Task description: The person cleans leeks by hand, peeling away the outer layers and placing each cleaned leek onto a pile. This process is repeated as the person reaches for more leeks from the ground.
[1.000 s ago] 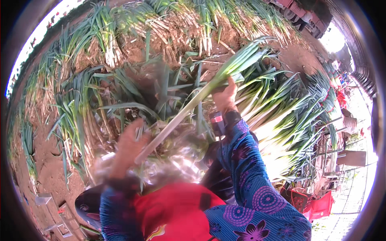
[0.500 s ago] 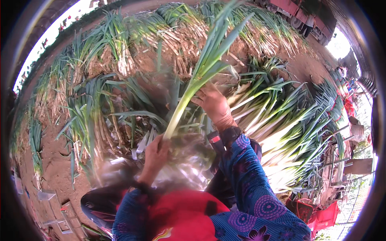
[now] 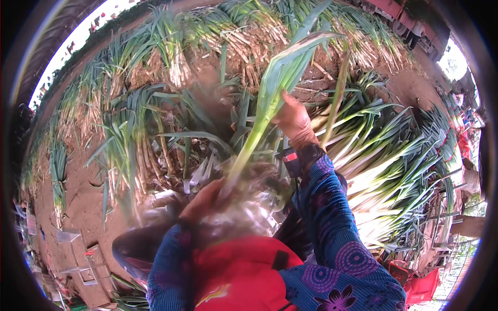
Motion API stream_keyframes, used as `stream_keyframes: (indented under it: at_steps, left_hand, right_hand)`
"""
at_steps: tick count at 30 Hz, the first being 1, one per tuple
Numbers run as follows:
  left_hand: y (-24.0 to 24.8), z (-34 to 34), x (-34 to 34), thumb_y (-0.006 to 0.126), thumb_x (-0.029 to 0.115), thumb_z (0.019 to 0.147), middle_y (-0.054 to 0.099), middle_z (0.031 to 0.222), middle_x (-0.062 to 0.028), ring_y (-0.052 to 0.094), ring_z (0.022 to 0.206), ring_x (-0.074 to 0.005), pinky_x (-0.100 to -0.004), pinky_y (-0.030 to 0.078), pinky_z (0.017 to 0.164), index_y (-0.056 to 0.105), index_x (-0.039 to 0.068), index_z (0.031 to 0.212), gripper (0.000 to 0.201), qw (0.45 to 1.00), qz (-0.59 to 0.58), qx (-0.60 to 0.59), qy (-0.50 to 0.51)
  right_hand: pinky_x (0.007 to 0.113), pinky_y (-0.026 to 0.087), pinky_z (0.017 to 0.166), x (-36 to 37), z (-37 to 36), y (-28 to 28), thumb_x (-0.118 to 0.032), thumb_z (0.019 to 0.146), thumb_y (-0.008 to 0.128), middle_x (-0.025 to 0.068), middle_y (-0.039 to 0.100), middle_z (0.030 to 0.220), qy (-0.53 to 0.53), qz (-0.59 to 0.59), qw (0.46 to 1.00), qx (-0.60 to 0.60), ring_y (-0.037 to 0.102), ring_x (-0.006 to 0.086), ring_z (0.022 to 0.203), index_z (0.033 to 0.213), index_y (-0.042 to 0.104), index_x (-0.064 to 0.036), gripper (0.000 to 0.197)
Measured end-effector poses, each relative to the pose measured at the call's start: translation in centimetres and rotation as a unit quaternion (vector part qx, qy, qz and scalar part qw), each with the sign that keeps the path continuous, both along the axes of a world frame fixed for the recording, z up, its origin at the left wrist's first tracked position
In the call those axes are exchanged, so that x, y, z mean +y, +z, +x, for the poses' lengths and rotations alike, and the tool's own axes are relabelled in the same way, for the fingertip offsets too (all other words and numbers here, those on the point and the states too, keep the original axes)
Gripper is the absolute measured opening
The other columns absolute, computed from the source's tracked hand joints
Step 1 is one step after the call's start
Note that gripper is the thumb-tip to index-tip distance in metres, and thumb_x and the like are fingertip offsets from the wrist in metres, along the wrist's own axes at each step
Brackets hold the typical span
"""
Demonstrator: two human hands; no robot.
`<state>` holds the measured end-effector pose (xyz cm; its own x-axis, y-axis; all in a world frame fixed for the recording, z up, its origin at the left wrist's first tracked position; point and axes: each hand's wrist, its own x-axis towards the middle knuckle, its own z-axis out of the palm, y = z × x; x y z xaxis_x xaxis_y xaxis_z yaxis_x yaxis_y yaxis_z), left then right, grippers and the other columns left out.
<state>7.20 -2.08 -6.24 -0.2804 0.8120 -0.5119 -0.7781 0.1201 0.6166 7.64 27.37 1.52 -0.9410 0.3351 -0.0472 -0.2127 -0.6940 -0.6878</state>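
Observation:
A large green onion (image 3: 264, 112) slants across the middle, its leaves pointing away to the upper right. My left hand (image 3: 205, 200) is closed around its pale lower end, somewhat blurred. Higher up, where the leaves spread, my right hand (image 3: 294, 120) has its thumb raised against the green part, its fingers partly hidden. A yellowish leaf strip (image 3: 340, 83) bends over at the top and hangs down beyond my right wrist. Trimmed green onions (image 3: 384, 171) lie in a fanned pile to the right, white ends toward me.
Unpeeled green onions (image 3: 137, 142) with soil on them lie to the left, and more bundles (image 3: 179, 65) stretch along the far side. Blurred pale peelings (image 3: 249, 205) lie before my knees. A metal-framed stool (image 3: 88, 272) stands on bare soil at lower left.
The yellowish strip now hangs from the top beside my right wrist. Both hands and the green onion have shifted slightly right in view, as has the whole scene.

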Motion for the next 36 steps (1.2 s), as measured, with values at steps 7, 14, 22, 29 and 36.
stream_keyframes:
  at_steps: [7, 14, 22, 29, 36]
  left_hand:
    - [2.2, -3.8, 6.1, 0.058, 0.026, 0.088, 0.061, 0.106, -0.0092, 0.058, 0.093, -0.0144, -0.0296, 0.047, 0.080, 0.055, -0.002, 0.120, 0.043, 0.905, -0.050, 0.414, 0.083]
    - [3.0, -4.8, 13.6, 0.062, 0.013, 0.084, 0.063, 0.100, -0.0037, 0.058, 0.083, -0.0106, -0.0236, 0.047, 0.070, 0.058, 0.001, 0.115, 0.033, 0.892, 0.041, 0.422, 0.156]
    - [-2.5, -6.7, 13.5, 0.057, 0.006, 0.076, 0.061, 0.084, -0.0066, 0.060, 0.070, -0.0156, -0.0290, 0.050, 0.058, 0.058, -0.002, 0.103, 0.028, 0.756, -0.071, 0.643, 0.098]
    - [2.3, -4.2, 14.5, 0.062, 0.029, 0.083, 0.064, 0.093, -0.0140, 0.062, 0.081, -0.0208, -0.0334, 0.051, 0.067, 0.058, 0.005, 0.114, 0.039, 0.858, -0.097, 0.498, 0.079]
    - [3.2, -3.7, 14.5, 0.062, 0.028, 0.084, 0.063, 0.099, -0.0141, 0.062, 0.085, -0.0218, -0.0326, 0.050, 0.068, 0.055, 0.003, 0.116, 0.041, 0.819, -0.022, 0.567, 0.080]
  right_hand:
    - [0.025, 0.040, 0.053, 1.4, -0.9, -2.6, -0.032, 0.086, 0.063, 0.0035, 0.060, 0.094, -0.036, 0.145, 0.989, -0.004, 0.057, 0.0145, 0.073, 0.115, 0.053, -0.0055, 0.040]
    - [0.028, 0.049, 0.070, -0.5, 1.9, -0.5, -0.021, 0.085, 0.062, 0.0075, 0.062, 0.093, -0.121, 0.420, 0.897, -0.060, 0.057, 0.0125, 0.080, 0.109, 0.057, 0.0002, 0.032]
    - [0.030, 0.044, 0.086, -2.5, 2.1, -3.2, -0.024, 0.086, 0.063, 0.0075, 0.063, 0.103, -0.094, 0.339, 0.935, 0.048, 0.054, 0.0120, 0.095, 0.119, 0.054, -0.0005, 0.041]
    - [0.035, 0.045, 0.074, -2.5, 2.3, -2.6, -0.028, 0.081, 0.064, 0.0159, 0.062, 0.088, -0.159, 0.436, 0.886, 0.020, 0.060, 0.0272, 0.082, 0.107, 0.057, -0.0019, 0.037]
    - [0.036, 0.045, 0.075, -2.8, 1.9, -2.7, -0.029, 0.082, 0.062, 0.0180, 0.061, 0.088, -0.139, 0.333, 0.931, 0.055, 0.059, 0.0326, 0.082, 0.108, 0.056, -0.0017, 0.039]
